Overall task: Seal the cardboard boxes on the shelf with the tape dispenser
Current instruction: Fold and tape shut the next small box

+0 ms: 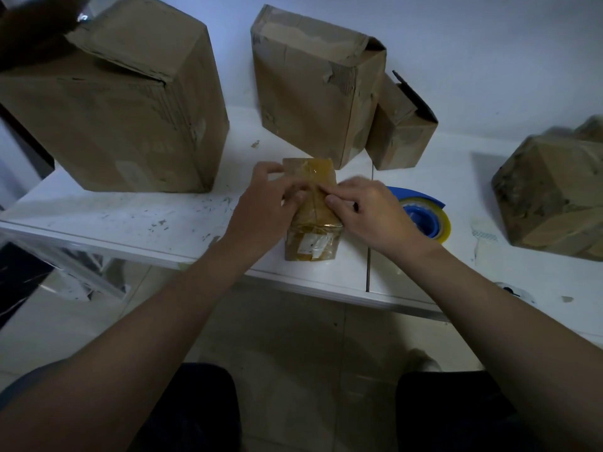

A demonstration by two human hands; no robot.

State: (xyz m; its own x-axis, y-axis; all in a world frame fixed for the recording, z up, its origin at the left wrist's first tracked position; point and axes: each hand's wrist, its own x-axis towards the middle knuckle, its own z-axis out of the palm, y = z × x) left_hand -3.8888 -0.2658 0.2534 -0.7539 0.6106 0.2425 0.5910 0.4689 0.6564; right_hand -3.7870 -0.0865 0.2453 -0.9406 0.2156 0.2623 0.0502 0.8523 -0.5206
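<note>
A small cardboard box [318, 177], wrapped in shiny clear tape, stands near the front edge of the white shelf [137, 220]. My left hand [264, 203] grips its left side, fingers curled over the top. My right hand [368, 210] lies on its right side with the fingers pressing the tape on top. The blue tape dispenser [424, 216] with a roll of clear tape lies on the shelf just right of my right hand, partly hidden by it.
A large box [124, 106] stands at the back left, a medium box [313, 89] behind the small one, a smaller open box [401, 135] beside it, and a worn box [551, 197] at the right. The shelf's front edge [326, 291] runs below my wrists.
</note>
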